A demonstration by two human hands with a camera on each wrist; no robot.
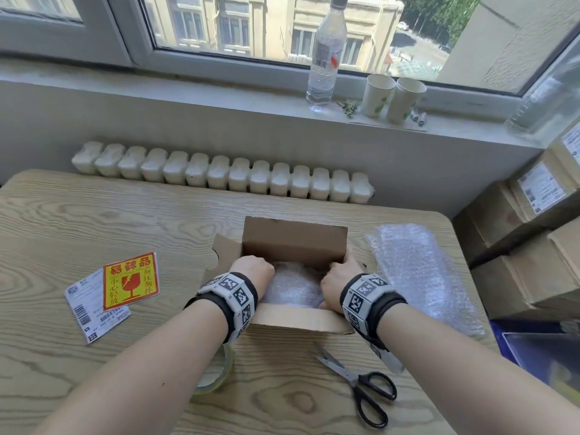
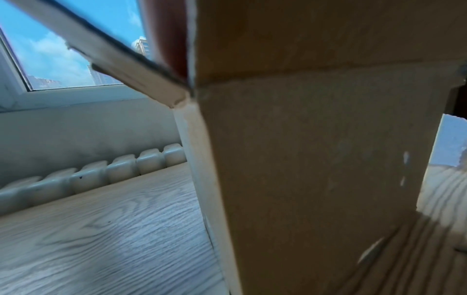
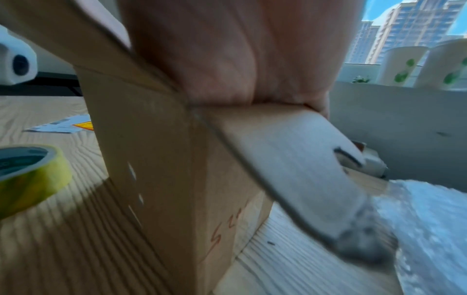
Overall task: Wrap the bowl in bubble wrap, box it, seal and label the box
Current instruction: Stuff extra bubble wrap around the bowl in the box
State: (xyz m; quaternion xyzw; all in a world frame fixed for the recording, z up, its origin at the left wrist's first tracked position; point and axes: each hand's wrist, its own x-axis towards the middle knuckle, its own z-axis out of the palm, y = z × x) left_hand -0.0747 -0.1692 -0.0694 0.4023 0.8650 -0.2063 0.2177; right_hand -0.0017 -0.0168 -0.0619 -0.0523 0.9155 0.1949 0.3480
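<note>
An open cardboard box stands mid-table. Inside it lies the bubble-wrapped bowl. My left hand reaches down on the bundle's left side and my right hand on its right side. Both hands curl round the bundle, with their fingertips hidden below the box rim. In the left wrist view the box wall fills the frame. In the right wrist view my palm lies over the box edge and a side flap bends outward. A red-and-yellow fragile sticker overlaps a shipping label at the left.
A tape roll sits under my left forearm, and scissors lie near the front. A spare bubble wrap sheet lies right of the box. Stacked cartons stand beyond the table's right edge. A bottle and paper cups stand on the sill.
</note>
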